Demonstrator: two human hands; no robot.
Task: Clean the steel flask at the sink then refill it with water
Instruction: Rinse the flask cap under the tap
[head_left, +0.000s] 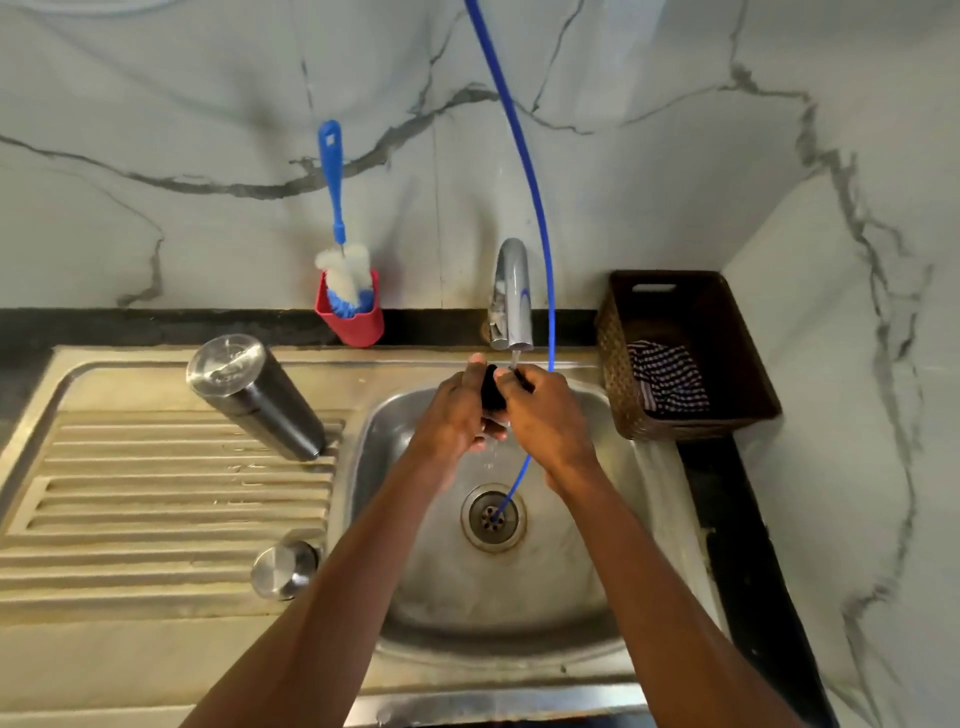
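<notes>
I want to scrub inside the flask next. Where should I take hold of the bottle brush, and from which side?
Probably grip the blue handle of the bottle brush from the front, since it stands upright against the wall. Its bristle head sits down in the red cup, so lift straight up.

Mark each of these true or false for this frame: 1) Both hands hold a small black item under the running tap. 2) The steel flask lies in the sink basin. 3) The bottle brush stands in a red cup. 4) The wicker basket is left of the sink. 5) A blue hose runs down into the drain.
1) True: the left hand and right hand hold the small black item under the tap, which is running.
2) False: the steel flask stands on the drainboard, left of the basin.
3) True: the bottle brush sits in the red cup.
4) False: the wicker basket is right of the sink.
5) True: the blue hose ends at the drain.
</notes>
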